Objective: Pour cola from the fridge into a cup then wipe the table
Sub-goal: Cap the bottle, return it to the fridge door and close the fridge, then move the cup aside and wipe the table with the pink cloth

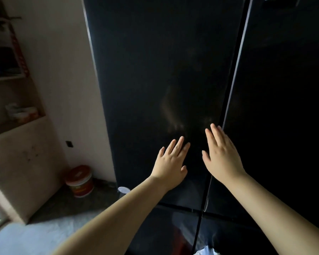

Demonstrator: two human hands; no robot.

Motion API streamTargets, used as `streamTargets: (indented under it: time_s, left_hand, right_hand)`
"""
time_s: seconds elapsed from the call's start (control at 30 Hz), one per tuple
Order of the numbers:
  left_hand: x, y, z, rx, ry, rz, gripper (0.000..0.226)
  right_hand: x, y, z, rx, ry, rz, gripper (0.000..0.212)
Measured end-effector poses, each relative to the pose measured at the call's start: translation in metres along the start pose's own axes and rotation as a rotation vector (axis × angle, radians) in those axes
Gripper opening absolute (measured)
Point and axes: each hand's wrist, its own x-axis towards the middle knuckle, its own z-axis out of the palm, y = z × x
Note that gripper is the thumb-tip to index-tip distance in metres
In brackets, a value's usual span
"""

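Note:
A tall black fridge (164,70) fills the view, its two upper doors shut with a narrow vertical seam between them. My left hand (170,162) is held flat with fingers spread, at or just in front of the left door's lower part. My right hand (222,155) is also spread out, its fingertips reaching the seam at the left door's right edge. Neither hand holds anything. Lower drawer fronts show below a horizontal gap. No cola or cup is visible.
A red and white bucket (79,181) stands on the dark floor in the corner left of the fridge. A small white round object (123,190) lies at the fridge's foot. Wooden shelves (17,115) with containers line the left wall.

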Motion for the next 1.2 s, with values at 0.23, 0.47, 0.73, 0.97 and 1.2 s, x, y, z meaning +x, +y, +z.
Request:
streamTargets:
  time_s: [0.23,0.47,0.73,0.97,1.2]
  left_hand:
    - [-0.097,-0.064,-0.058,-0.012,0.11,-0.273,0.059]
    - [-0.238,-0.123,-0.137,0.186,0.107,-0.584,0.058]
    - [-0.42,-0.149,-0.224,0.363,0.127,-0.94,0.059]
    - [-0.581,-0.152,-0.283,0.491,0.179,-1.233,0.069]
    - [-0.724,-0.131,-0.307,0.55,0.159,-1.53,0.074]
  right_hand:
    - [-0.014,-0.095,-0.013,0.347,0.012,-0.175,0.052]
    - [-0.022,-0.239,-0.056,0.562,-0.029,-0.435,0.052]
    - [-0.068,-0.421,-0.113,0.759,-0.073,-0.756,0.068]
    - [-0.144,-0.579,-0.175,0.924,-0.118,-1.028,0.062]
    - [-0.235,-0.703,-0.222,1.048,-0.177,-1.312,0.06]
